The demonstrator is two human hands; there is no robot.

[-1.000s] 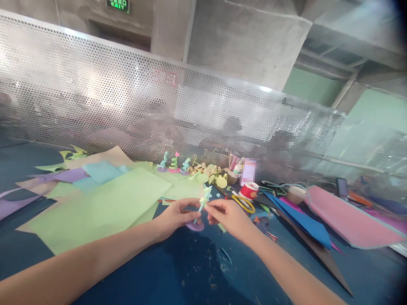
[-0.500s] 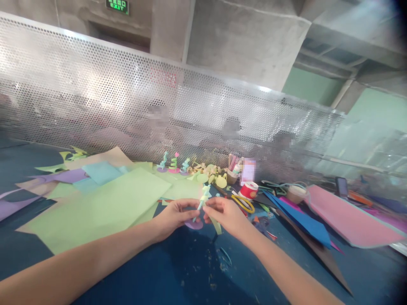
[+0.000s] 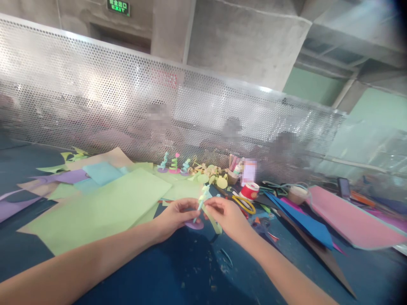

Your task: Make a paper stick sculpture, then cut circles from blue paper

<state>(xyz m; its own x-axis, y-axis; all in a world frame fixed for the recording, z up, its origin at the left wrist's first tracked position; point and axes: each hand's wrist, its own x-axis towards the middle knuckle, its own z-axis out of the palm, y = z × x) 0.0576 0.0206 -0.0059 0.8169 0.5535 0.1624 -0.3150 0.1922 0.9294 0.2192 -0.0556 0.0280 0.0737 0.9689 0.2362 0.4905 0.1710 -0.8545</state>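
A small paper figure (image 3: 202,202), a pale blue stem with light green curls at its top, is pinched between the fingertips of the left hand (image 3: 174,216) and the right hand (image 3: 226,216); both hands are closed on it, just above the dark blue table (image 3: 165,271). A purple paper disc (image 3: 194,225) is seen at the foot of the stem, lying on the table under the fingers. A pale green paper strip (image 3: 215,223) hangs down from the right hand's fingers. To the left, the edge of a large light green sheet (image 3: 104,207) ends just beside the left wrist. To the right, yellow-handled scissors (image 3: 244,204) and a red-and-white tape roll (image 3: 249,190) lie near the right hand, with blue sheets (image 3: 302,222) and a pink sheet (image 3: 346,220) farther out. Three finished paper figures (image 3: 174,164) stand well apart, beside the perforated metal screen (image 3: 127,97) at the table's far edge. Bare table, flecked with small scraps, is left open between the forearms and the near edge.
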